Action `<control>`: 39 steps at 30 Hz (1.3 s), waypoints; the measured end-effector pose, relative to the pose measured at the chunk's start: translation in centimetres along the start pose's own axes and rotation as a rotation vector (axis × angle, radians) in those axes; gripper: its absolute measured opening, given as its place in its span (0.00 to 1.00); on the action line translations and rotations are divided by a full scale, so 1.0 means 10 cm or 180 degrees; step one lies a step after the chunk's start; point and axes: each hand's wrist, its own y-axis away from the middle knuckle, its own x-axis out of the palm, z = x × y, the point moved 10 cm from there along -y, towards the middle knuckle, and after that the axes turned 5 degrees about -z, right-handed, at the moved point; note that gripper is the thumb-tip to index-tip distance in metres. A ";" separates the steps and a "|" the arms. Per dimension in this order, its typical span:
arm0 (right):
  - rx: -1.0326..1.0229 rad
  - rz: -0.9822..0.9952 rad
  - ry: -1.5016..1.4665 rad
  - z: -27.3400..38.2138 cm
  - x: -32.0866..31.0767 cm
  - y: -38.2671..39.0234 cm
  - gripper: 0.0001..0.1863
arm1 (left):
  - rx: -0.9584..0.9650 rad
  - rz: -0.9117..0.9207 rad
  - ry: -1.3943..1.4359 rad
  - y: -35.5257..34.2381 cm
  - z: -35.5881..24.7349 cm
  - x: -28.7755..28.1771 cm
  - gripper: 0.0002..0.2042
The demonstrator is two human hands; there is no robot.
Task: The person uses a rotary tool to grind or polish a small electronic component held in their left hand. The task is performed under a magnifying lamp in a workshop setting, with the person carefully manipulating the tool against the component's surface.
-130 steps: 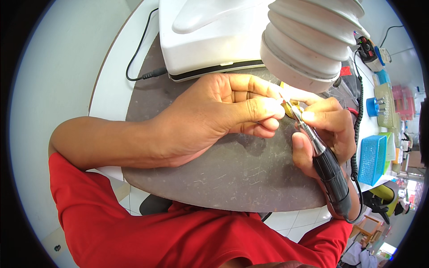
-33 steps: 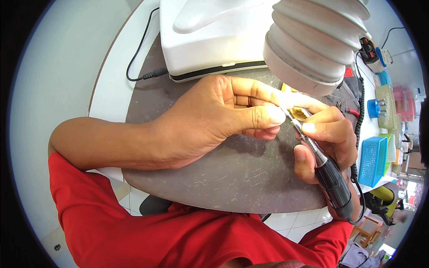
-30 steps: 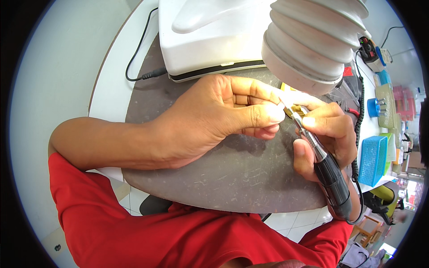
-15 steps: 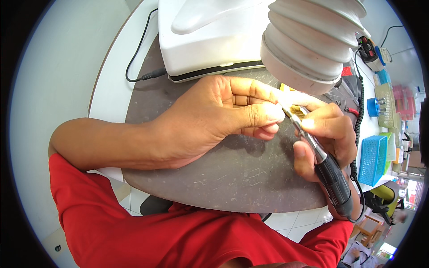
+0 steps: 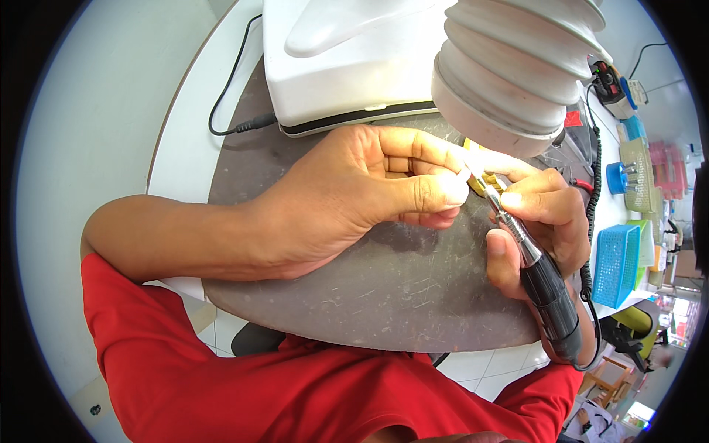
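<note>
My left hand (image 5: 369, 181) pinches something small and pale between thumb and index finger, too small to make out. My right hand (image 5: 546, 214) grips a rotary handpiece (image 5: 550, 303) with a black body and silver neck, its fine tip meeting the left fingertips. A yellow object (image 5: 480, 144) lies partly hidden behind the fingers. Just above both hands hangs a white ribbed tube (image 5: 517, 59) with a flat ring at its end. The hands are over a grey, scratched work mat (image 5: 369, 295).
A white machine (image 5: 347, 88) with a plugged cable (image 5: 255, 124) stands at the back. At the right are a coiled cord (image 5: 589, 221), a blue basket (image 5: 614, 262), a blue bit holder (image 5: 619, 177), pink containers (image 5: 665, 166) and a black device (image 5: 609, 81). A person (image 5: 587, 421) is at the lower right edge.
The handpiece and my right fingers have shifted very slightly at the left fingertips. My left hand stays almost in place. The person at the lower right edge has moved a little.
</note>
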 end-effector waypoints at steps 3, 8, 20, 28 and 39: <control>0.0023 0.0072 0.0039 0.00 0.01 0.01 0.15 | -0.0035 -0.0070 -0.0062 0.01 0.01 -0.02 0.13; 0.0011 0.0060 0.0133 -0.01 0.02 0.02 0.16 | -0.0081 -0.0091 -0.0064 0.00 0.04 -0.03 0.14; -0.0065 0.0035 0.0102 0.02 0.03 0.00 0.15 | 0.0031 -0.0096 -0.0089 0.01 0.01 -0.03 0.11; -0.0134 -0.0029 0.0159 0.03 0.01 -0.01 0.14 | 0.0005 -0.0181 -0.0121 0.01 0.00 -0.03 0.11; -0.0091 -0.0335 -0.0085 0.04 -0.05 -0.04 0.14 | -0.0017 -0.0161 -0.0238 0.03 -0.02 -0.03 0.12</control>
